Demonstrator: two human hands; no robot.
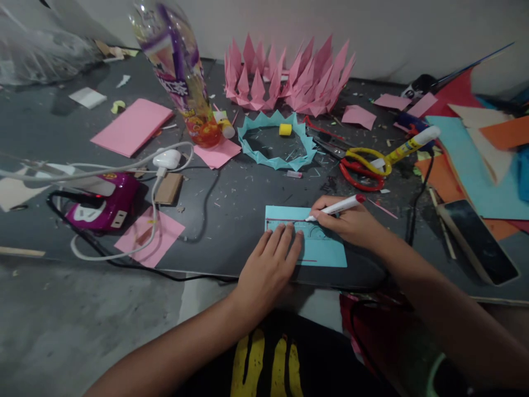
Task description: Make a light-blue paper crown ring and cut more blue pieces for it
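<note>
A light-blue sheet of paper lies near the table's front edge. On it is a see-through drawing ruler with a curved marking, partly hidden by my fingers. My left hand rests flat over the ruler and paper with its fingers stretched out. Between the fingers of my right hand is a white marker with a red end. Its tip touches the sheet at the right end of a dark red line along the ruler's upper edge. Another short red line runs near the sheet's lower edge.
Behind the sheet are a blue folded-paper ring, pink folded-paper pieces, scissors and a glue bottle. A drink bottle, purple power strip and cables stand left; a phone lies right.
</note>
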